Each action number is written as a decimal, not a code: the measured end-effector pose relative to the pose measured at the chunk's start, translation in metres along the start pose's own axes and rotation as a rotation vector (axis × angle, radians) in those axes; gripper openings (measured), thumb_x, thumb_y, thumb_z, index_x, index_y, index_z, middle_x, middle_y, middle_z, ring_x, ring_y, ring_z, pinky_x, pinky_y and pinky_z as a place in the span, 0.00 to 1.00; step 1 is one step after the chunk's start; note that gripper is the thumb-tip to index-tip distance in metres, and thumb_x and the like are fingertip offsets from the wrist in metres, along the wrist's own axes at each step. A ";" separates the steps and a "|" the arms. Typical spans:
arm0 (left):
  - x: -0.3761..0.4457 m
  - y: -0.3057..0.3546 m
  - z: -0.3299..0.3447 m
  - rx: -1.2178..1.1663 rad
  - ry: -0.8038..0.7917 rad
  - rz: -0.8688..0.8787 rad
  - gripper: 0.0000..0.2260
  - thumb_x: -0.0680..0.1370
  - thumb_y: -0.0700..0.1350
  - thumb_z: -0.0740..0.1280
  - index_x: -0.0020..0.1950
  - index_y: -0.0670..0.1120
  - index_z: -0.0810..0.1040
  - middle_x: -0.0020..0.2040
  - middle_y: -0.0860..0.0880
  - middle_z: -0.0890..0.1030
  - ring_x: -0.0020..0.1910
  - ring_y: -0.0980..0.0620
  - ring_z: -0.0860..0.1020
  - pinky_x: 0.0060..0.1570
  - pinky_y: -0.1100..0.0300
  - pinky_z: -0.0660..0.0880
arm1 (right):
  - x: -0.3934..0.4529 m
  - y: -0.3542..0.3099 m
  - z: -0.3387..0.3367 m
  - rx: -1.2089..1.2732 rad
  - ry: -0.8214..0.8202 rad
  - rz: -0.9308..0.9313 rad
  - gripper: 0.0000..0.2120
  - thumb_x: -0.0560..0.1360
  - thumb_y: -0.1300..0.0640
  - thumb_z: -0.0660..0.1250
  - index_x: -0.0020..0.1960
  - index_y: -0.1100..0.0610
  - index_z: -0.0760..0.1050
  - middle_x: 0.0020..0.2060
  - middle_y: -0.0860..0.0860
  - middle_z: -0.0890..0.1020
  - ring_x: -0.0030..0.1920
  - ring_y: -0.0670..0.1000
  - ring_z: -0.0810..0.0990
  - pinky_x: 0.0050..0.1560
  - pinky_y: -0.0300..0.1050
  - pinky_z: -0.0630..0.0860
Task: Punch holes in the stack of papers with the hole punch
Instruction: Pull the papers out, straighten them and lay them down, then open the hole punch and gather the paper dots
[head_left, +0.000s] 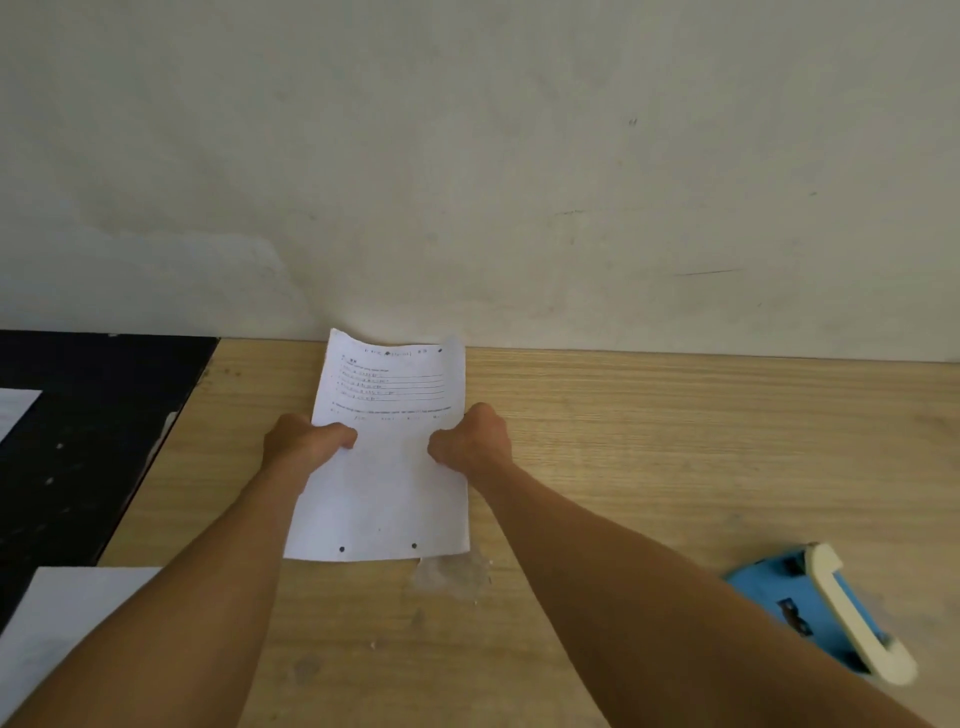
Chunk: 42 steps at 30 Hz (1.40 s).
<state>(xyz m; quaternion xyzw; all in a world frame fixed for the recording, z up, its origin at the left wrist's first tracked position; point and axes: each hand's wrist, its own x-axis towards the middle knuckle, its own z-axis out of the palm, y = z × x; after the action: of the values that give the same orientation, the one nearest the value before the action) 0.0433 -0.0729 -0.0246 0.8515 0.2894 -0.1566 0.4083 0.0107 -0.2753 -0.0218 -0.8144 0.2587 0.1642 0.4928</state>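
Closest to the camera, a plain white sheet of paper (62, 613) sits at the lower left corner of the light wood-grain tabletop (649, 441), and off at the lower right lies the blue hole punch with the cream handle (826, 613), well apart from both hands and touched by neither. A pale scuffed patch (452, 571) marks the wood just past the near edge of the stack. The white stack of printed papers (387, 467) is in the middle of the table, with 2 punched holes (377, 547) showing along its near edge. Further up, the left hand (304, 441) is closed on the stack's left edge and the right hand (475, 436) is closed on its right edge, thumbs on top, roughly halfway along the sheets. The far end of the stack curls up against the off-white wall (519, 156). To the left there's a black surface (78, 441) butting against the wood.
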 end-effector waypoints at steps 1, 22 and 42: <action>0.000 0.000 0.000 0.011 0.012 0.009 0.12 0.67 0.43 0.76 0.47 0.42 0.80 0.45 0.46 0.82 0.37 0.50 0.77 0.34 0.59 0.73 | 0.000 0.000 -0.001 -0.023 0.007 -0.006 0.12 0.69 0.61 0.71 0.38 0.53 0.67 0.37 0.48 0.76 0.34 0.48 0.76 0.32 0.41 0.76; -0.063 0.035 0.067 0.335 0.118 0.693 0.33 0.70 0.48 0.77 0.72 0.47 0.67 0.68 0.43 0.74 0.69 0.41 0.70 0.68 0.43 0.66 | -0.042 0.036 -0.038 -0.416 0.336 -0.253 0.31 0.73 0.48 0.72 0.69 0.61 0.64 0.63 0.57 0.73 0.62 0.59 0.73 0.60 0.55 0.76; -0.333 -0.001 0.294 0.556 -0.444 0.958 0.58 0.60 0.62 0.81 0.80 0.43 0.53 0.78 0.46 0.60 0.77 0.44 0.59 0.75 0.49 0.60 | -0.173 0.196 -0.281 -0.483 0.304 0.052 0.33 0.61 0.26 0.72 0.35 0.56 0.67 0.29 0.49 0.74 0.30 0.48 0.73 0.27 0.43 0.65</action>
<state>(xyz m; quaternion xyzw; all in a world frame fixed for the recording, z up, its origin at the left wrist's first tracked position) -0.2267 -0.4247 -0.0393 0.9091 -0.2709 -0.1992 0.2458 -0.2404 -0.5549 0.0569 -0.9166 0.3038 0.1095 0.2356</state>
